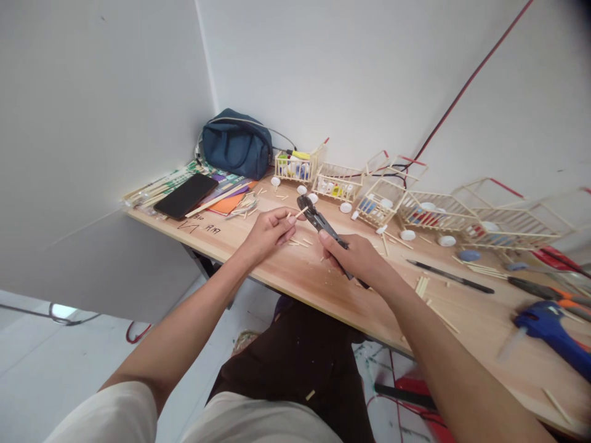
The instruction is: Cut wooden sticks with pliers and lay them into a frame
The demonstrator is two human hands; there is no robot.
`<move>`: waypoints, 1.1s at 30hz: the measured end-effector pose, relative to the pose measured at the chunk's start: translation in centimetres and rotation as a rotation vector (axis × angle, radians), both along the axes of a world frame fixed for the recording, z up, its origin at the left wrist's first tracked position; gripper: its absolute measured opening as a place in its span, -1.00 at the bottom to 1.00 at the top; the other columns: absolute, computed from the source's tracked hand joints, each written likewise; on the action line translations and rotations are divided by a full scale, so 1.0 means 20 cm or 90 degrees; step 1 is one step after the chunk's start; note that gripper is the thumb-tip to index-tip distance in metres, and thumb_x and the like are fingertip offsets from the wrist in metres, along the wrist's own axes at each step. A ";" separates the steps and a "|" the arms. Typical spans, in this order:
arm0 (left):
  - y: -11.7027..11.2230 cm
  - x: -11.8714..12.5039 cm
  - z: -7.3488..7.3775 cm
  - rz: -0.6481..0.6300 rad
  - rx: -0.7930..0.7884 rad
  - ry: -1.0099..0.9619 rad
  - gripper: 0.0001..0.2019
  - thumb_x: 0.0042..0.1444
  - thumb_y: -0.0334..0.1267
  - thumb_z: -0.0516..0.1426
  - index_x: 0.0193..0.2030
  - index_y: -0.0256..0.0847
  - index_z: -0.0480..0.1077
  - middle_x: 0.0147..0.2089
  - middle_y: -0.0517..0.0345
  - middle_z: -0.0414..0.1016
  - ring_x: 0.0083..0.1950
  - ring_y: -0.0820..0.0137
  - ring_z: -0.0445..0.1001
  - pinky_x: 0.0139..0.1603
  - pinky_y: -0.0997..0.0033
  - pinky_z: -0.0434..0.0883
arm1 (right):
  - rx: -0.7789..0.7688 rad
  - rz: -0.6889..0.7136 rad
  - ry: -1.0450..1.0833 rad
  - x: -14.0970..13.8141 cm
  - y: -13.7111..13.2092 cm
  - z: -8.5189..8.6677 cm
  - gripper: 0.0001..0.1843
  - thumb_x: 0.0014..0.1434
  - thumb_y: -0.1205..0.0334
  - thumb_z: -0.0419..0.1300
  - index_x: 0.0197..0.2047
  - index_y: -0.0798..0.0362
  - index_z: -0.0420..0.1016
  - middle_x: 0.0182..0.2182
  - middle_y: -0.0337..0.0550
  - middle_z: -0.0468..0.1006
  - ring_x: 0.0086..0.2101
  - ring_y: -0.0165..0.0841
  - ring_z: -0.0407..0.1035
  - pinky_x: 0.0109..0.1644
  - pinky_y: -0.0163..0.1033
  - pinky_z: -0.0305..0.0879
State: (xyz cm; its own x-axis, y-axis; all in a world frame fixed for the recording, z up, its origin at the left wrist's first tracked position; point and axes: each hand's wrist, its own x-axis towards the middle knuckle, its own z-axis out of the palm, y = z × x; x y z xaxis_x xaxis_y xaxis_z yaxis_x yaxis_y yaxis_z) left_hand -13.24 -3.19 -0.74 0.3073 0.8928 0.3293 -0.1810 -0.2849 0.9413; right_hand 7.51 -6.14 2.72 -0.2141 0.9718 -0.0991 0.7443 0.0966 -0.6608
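Between the fingertips of my left hand (276,229) is a short thin wooden stick (301,212), pinched near one end. My right hand (353,253) is wrapped around the handles of dark metal pliers (318,220). The jaws of the pliers are at the far end of the stick; whether they bite into it I cannot tell. Both hands are above the wooden table (295,264), near its front edge. Several cut stick pieces (300,242) lie on the tabletop below and around my hands.
Several small stick-built carts (339,175) with white round wheels line the back. At the left are a blue bag (237,144), a black phone (186,195) and orange paper (226,203). A pen (450,275) and a blue glue gun (551,332) lie at the right.
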 end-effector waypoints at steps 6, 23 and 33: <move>0.00 -0.01 0.00 -0.004 -0.016 0.018 -0.62 0.17 -0.06 0.15 -0.07 -0.37 0.47 -0.63 0.35 0.15 -0.64 0.61 0.00 -0.56 0.51 -0.09 | 0.076 -0.022 -0.056 0.01 0.00 -0.03 -0.25 0.07 -0.50 -0.13 -0.63 0.06 0.25 -0.70 -0.22 0.27 -0.61 -0.43 0.14 -0.53 -0.30 -0.04; 0.00 -0.01 -0.01 -0.037 -0.049 -0.026 -0.64 0.16 -0.05 0.15 -0.10 -0.35 0.45 -0.64 0.37 0.13 -0.67 0.63 -0.06 -0.59 0.53 -0.12 | 0.074 0.019 0.008 0.00 0.00 -0.06 -0.29 0.17 -0.40 -0.17 -0.59 0.05 0.29 -0.68 -0.22 0.31 -0.60 -0.42 0.19 -0.49 -0.30 0.03; 0.00 -0.02 -0.01 -0.134 -0.118 -0.074 -0.69 0.14 -0.13 0.18 -0.09 -0.33 0.41 -0.64 0.38 0.17 -0.69 0.67 -0.11 -0.63 0.59 -0.13 | 0.135 0.032 -0.046 0.01 0.00 -0.07 -0.30 0.18 -0.40 -0.20 -0.60 0.04 0.20 -0.66 -0.24 0.26 -0.56 -0.42 0.13 -0.47 -0.28 -0.06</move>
State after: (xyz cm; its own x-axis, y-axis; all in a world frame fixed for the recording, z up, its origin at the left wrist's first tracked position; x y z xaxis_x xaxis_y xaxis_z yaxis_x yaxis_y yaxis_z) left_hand -13.60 -3.11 -0.90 0.4622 0.8614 0.2107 -0.3275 -0.0550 0.9433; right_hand 7.69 -6.10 1.29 -0.2622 0.9609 0.0892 0.7794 0.2654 -0.5675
